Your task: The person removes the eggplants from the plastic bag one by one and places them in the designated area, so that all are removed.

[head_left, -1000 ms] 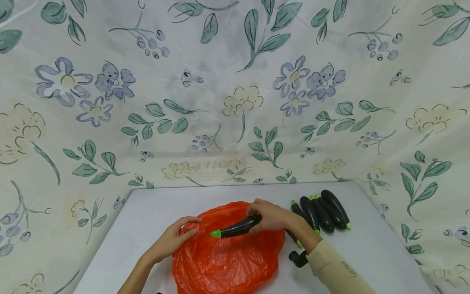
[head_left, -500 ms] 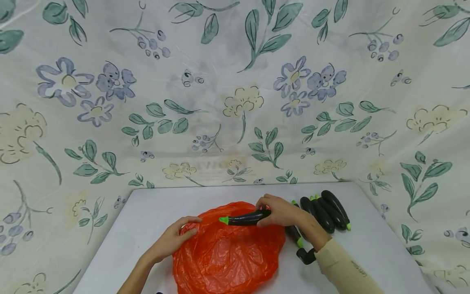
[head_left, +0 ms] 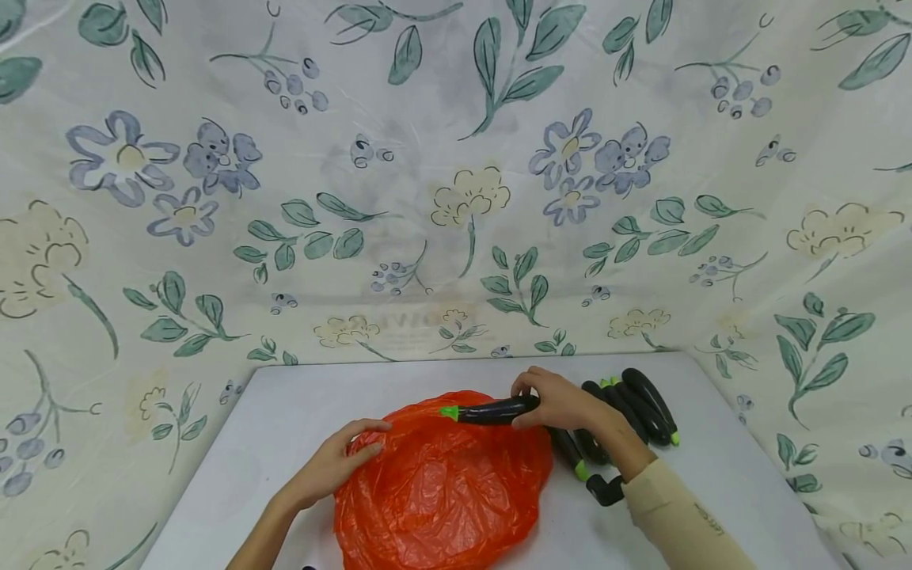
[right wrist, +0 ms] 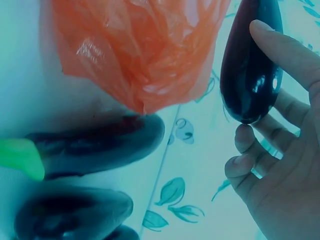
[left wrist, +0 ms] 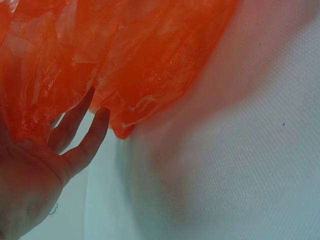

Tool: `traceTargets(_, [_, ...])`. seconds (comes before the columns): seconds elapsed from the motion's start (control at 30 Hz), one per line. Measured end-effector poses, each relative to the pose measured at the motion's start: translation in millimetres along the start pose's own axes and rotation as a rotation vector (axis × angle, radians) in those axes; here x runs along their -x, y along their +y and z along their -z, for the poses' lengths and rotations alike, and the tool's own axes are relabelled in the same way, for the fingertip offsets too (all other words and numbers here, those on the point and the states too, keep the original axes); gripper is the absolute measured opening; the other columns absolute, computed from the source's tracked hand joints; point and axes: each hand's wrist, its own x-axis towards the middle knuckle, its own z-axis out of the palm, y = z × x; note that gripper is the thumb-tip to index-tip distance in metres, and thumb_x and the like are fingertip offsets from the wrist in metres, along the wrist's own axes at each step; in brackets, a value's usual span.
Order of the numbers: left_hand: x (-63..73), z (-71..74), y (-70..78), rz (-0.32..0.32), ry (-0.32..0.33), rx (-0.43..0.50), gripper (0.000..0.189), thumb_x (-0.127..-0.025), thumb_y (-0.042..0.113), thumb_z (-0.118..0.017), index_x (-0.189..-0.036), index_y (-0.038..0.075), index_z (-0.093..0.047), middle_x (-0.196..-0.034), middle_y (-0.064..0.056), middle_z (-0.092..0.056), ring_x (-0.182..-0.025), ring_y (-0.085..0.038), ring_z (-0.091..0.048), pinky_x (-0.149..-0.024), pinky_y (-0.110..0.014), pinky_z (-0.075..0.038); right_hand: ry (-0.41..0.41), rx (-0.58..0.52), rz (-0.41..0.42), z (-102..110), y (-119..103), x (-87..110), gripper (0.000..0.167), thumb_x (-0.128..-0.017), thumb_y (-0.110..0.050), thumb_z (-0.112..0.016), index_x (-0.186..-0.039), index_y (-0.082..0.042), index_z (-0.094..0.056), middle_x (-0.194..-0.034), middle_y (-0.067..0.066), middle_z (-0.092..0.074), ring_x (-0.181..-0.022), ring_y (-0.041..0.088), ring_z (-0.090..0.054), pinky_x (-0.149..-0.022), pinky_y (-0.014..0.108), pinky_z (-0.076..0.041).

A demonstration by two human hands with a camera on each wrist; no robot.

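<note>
My right hand grips the dark body of an eggplant with a bright green stem end. The eggplant is held sideways over the far right part of a red plastic bag, its stem pointing left. The right wrist view shows the thumb on the eggplant's side. At the bag's left rim, my left hand holds the plastic. The left wrist view shows the bag gathered at the palm, two fingers stretched out and the others partly hidden by plastic.
Several more eggplants lie to the right of the bag on the white table, some partly covered by the right forearm. A black curved device sits at the right wrist. Behind the table hangs a floral cloth.
My right hand has moved right and slightly away with the eggplant, which now lies more level. The left hand and the bag have stayed put.
</note>
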Motion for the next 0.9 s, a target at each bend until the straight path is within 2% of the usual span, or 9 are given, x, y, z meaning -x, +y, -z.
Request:
traceTargets(0.4, [-2.0, -3.1, 1.9, 0.009, 0.001, 0.0, 0.034, -0.098, 0.031, -0.066, -0.131, 0.023, -0.062, -0.144, -0.012, -0.052, -0.129, -0.036, -0.05, -0.087, -0.039, -0.06, 0.058, 0.001, -0.044, 15.7, 36.0, 7.4, 0.041, -0.08, -0.037, -0.084, -0.11, -0.016, -0.065, -0.105, 0.0, -0.058, -0.091, 0.018, -0.054, -0.079, 0.034, -0.052])
traceTargets(0.63, [-2.6, -3.7, 1.4, 0.014, 0.004, -0.002, 0.033, -0.098, 0.031, -0.066, -0.13, 0.023, -0.062, -0.144, -0.012, -0.052, -0.129, -0.036, -0.05, -0.087, -0.04, -0.06, 0.101, -0.014, -0.128, 22.3, 61.1, 13.0, 0.047, -0.08, -0.038, -0.084, -0.114, -0.013, -0.064, -0.106, 0.003, -0.059, -0.092, 0.021, -0.055, -0.079, 0.035, -0.051])
traceTargets(0.9, [-3.1, -3.8, 0.3, 0.016, 0.002, -0.003, 0.033, -0.098, 0.032, -0.066, -0.13, 0.024, -0.062, -0.145, -0.012, -0.051, -0.133, -0.038, -0.047, -0.09, -0.042, -0.058, 0.162, -0.013, -0.131, 31.2, 83.4, 21.7, 0.046, -0.082, -0.039, -0.082, -0.115, -0.011, -0.064, -0.106, 0.006, -0.06, -0.09, 0.022, -0.055, -0.077, 0.037, -0.049])
